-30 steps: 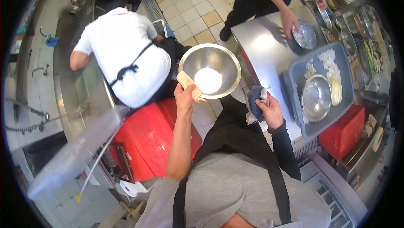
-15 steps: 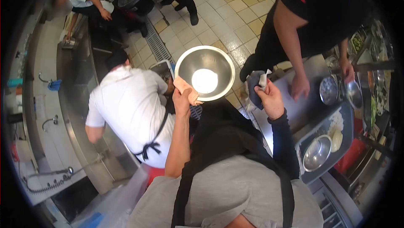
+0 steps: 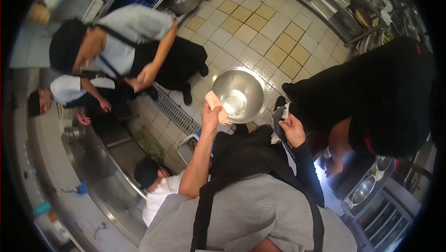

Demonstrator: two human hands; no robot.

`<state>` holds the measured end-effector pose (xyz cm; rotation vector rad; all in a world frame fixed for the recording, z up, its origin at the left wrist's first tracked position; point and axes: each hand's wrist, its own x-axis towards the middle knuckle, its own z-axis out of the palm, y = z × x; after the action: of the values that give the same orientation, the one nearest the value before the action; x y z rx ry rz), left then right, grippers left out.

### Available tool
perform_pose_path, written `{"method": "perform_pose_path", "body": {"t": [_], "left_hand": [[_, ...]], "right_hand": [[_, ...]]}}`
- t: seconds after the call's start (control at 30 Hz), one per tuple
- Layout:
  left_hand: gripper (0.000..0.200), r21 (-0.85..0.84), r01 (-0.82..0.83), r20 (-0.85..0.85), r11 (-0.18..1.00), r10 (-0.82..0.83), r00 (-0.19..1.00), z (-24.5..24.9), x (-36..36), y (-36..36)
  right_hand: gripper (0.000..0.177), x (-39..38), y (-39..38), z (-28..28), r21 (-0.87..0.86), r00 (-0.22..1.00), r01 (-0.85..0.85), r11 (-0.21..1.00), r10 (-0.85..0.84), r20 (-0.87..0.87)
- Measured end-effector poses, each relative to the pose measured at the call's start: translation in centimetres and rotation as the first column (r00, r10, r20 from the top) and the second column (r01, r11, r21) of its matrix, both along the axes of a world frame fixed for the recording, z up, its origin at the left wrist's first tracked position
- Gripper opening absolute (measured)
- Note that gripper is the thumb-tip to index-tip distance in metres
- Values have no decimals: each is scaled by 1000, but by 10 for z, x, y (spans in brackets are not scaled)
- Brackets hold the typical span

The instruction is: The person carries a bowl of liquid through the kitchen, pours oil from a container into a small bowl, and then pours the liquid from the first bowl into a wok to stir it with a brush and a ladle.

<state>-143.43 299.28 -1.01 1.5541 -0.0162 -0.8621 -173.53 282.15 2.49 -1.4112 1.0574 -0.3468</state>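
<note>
My left hand (image 3: 211, 118) is closed on the near-left rim of a round stainless steel mixing bowl (image 3: 253, 91), with a folded pinkish-orange cloth (image 3: 213, 99) between hand and rim. The bowl hangs in front of me with its opening facing up; a bright patch shows on its bottom. My right hand (image 3: 293, 133) is closed around a crumpled cloth (image 3: 278, 124), dark grey and whitish, just right of the bowl and apart from it. Part of that cloth is hidden behind my fingers.
A co-worker in black (image 3: 381, 98) leans over the counter at my right, near metal bowls (image 3: 364, 190). People in white (image 3: 160, 195) and an aproned person (image 3: 139, 43) are on my left by the sink counter (image 3: 100, 163). A drain grate (image 3: 174, 111) crosses the tiled floor (image 3: 251, 22).
My view has turned right, showing more floor and far shelving. The bowl and both cloths stay in my hands. The aproned person at the left now appears nearer.
</note>
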Motion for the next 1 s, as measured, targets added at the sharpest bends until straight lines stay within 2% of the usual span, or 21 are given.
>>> {"method": "perform_pose_path", "body": {"t": [0.13, 0.2, 0.3, 0.33, 0.4, 0.47, 0.5, 0.57, 0.63, 0.67, 0.77, 0.87, 0.97, 1.0], "left_hand": [[31, -37, 83, 40, 996, -81, 996, 8, 79, -114], [31, -69, 100, 38, 993, -98, 994, 7, 111, -171], [30, -81, 138, 3, 987, -138, 990, 4, 161, -258], [32, -38, 144, 7, 989, -144, 990, 4, 178, -286], [33, -65, 159, -12, 985, -160, 987, 6, 213, -342], [32, -35, 154, 9, 987, -154, 988, 13, 244, -388], [32, -38, 145, 16, 989, -145, 989, 19, 261, -411], [32, -41, 117, 14, 992, -116, 993, 30, 294, -451], [35, -55, 90, 12, 994, -90, 996, 41, 331, -484], [36, -54, 77, 20, 996, -76, 997, 44, 349, -496], [41, -74, 5, 7, 997, -5, 1000, 42, 400, -540], [43, -71, -65, -40, 995, 62, 997, 30, 452, -585], [43, -21, -73, -69, 997, 71, 995, 21, 508, -637], [43, -21, -53, -73, 998, 51, 996, 17, 529, -655]], "right_hand": [[26, 58, -61, 34, -18, 989, 110, 994, -111, -93], [23, 82, -97, 58, -74, 964, 102, 992, -117, -241], [17, 114, -153, 45, -42, 944, 293, 955, -296, -143], [17, 127, -180, 27, -18, 918, 388, 921, -388, -82], [17, 153, -234, -4, 33, 828, 558, 829, -559, 48], [22, 174, -305, -1, -92, 838, 513, 853, -521, -160], [21, 181, -347, -18, -170, 860, 416, 893, -447, -247], [28, 234, -425, 18, -132, 893, 434, 891, -445, -70], [27, 280, -500, 42, -167, 935, 346, 923, -354, -20], [20, 295, -539, 22, -235, 955, 297, 925, -289, 69], [17, 380, -620, 102, -286, 982, 184, 940, -191, 3], [13, 449, -692, 88, -335, 991, 137, 932, -129, 48], [12, 516, -729, 79, -226, 987, 139, 964, -117, 105], [15, 527, -743, 69, -232, 996, 82, 969, -88, -16]]}}
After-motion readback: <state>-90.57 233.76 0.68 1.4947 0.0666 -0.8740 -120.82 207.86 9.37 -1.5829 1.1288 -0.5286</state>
